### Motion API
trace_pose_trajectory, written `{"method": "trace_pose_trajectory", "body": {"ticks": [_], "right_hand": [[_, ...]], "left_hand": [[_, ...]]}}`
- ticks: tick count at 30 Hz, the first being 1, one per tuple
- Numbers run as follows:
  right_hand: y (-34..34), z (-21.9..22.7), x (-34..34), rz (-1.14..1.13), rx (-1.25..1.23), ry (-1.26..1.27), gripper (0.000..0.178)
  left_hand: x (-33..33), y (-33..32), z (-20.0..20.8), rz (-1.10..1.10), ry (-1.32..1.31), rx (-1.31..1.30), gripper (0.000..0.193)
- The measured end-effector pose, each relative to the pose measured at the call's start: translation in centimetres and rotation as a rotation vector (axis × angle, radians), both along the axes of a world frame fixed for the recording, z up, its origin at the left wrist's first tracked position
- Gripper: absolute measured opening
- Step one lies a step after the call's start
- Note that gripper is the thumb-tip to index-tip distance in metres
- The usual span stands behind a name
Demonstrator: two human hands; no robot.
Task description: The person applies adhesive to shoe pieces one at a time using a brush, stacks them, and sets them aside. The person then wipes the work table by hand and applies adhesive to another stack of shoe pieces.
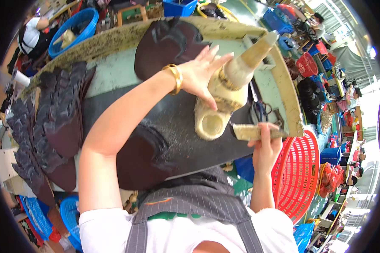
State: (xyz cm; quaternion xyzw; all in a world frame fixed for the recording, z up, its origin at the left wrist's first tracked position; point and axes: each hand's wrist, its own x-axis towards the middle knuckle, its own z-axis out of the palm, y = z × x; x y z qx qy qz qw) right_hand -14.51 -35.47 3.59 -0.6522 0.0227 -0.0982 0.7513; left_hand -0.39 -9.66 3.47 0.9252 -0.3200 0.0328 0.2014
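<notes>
A glue-crusted cream container (228, 95) with a tall cone-shaped top and a round cup-like opening at its near end stands on the table. My left hand (198, 76), a gold bangle at its wrist, is against its left side with fingers and thumb spread wide. Just right of the container, my right hand (267, 141) is closed around the handle of a flat brush (251, 132) caked with dried glue. Its dark tip points left. Two dark maroon sheet pieces with black edges lie flat, a far piece (150, 57) beyond my left hand and a near piece (137, 160).
Overlapping maroon and black pieces (63, 135) are heaped at the table's left. Scissors (259, 111) lie right of the container. A raised, stained rim (114, 36) borders the table. A red basket (297, 177) stands at the right, a blue basket (88, 21) at the far left; other people work beyond.
</notes>
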Motion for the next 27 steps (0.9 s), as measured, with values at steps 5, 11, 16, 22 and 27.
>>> {"method": "trace_pose_trajectory", "body": {"ticks": [5, 11, 16, 22, 27], "right_hand": [[-4.0, 4.4, 3.4, -0.014, -0.531, -0.227, 0.019], [0.6, 8.7, 14.3, 0.035, -0.951, -0.489, 0.059], [-2.9, 12.1, 13.0, -0.288, -0.520, -0.586, 0.032], [-15.1, 0.9, 21.4, -0.387, -1.085, -0.286, 0.053], [-18.9, -6.6, 23.4, -0.211, -1.275, -0.090, 0.062]], "left_hand": [[3.2, -1.9, -0.6, -0.260, 0.251, -0.213, 0.122], [0.5, -3.2, -0.7, -0.164, 0.120, -0.309, 0.119], [-2.3, -2.1, 1.8, 0.022, -0.133, -0.317, 0.121], [-3.8, -3.9, 7.4, 0.127, -0.421, -0.310, 0.121], [-3.4, -4.3, 1.7, 0.007, -0.648, -0.140, 0.111]]}}
